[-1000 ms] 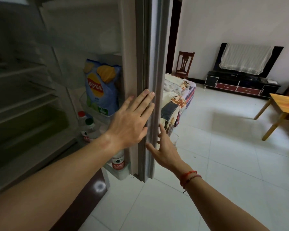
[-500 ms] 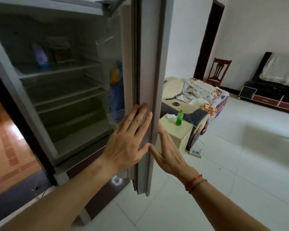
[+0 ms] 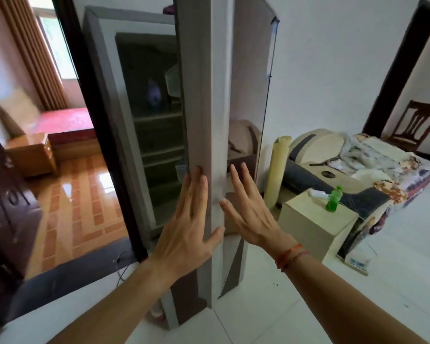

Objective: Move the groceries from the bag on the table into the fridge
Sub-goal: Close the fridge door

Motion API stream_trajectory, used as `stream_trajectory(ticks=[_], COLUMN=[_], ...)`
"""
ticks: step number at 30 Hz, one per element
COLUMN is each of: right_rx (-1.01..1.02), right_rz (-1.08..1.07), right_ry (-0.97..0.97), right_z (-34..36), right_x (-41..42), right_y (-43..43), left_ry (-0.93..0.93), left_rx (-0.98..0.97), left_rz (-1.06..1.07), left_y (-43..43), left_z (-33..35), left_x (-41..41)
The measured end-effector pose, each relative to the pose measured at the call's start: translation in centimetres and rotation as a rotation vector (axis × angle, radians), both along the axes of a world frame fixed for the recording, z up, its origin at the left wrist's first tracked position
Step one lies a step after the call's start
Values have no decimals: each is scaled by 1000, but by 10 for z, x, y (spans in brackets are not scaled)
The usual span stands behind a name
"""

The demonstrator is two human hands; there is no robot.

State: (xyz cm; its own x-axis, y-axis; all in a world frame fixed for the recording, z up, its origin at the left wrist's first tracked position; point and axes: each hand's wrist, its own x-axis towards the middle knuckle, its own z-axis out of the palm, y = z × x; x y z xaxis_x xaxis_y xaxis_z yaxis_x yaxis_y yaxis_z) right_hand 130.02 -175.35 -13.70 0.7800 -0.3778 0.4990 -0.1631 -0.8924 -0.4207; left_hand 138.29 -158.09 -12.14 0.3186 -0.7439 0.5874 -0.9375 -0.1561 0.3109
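The grey fridge [image 3: 102,78] stands ahead with its tall door [image 3: 206,100] swung most of the way toward it, leaving a narrow gap. Through the gap I see dim shelves [image 3: 159,150] and a blurred bluish item [image 3: 154,95] on an upper shelf. My left hand [image 3: 188,224] lies flat on the door's edge face, fingers spread, thumb hooked round the corner. My right hand [image 3: 248,212] presses flat on the door's glossy outer face just right of that edge. Neither hand holds anything. The grocery bag and table are out of view.
Left of the fridge a dark doorway [image 3: 94,125] opens onto a room with a shiny orange floor [image 3: 75,194] and a wooden cabinet [image 3: 30,155]. To the right stand a cream box [image 3: 315,227] with a green bottle [image 3: 334,198], a rolled mat [image 3: 278,167], a cluttered sofa [image 3: 358,165] and a chair [image 3: 417,125].
The fridge door has swung further toward the fridge with both hands flat on it, narrowing the gap. The chip bag and bottles in the door rack are now hidden. My view shifted left.
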Motion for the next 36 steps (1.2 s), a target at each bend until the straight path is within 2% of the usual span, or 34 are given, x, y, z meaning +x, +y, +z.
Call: stream_trajectory(ticks=[6,11,18,29,36], right_rx=[-58,-104,-126,-148,-162], right_rz=[80,94,88,-11,-25], right_ry=[5,33,82,159,153], right_z=[3,7,12,16,9], right_x=[64,105,161,242,259], right_y=[4,3,7,21,20], left_ry=[224,417,541,728,675], left_rx=[19,-88,-222,-310,-303], left_rz=[88,113,223,292,325], left_y=[15,14,5,-13,-19], left_z=[2,0,3,15,10], left_x=[38,74,124,210,222])
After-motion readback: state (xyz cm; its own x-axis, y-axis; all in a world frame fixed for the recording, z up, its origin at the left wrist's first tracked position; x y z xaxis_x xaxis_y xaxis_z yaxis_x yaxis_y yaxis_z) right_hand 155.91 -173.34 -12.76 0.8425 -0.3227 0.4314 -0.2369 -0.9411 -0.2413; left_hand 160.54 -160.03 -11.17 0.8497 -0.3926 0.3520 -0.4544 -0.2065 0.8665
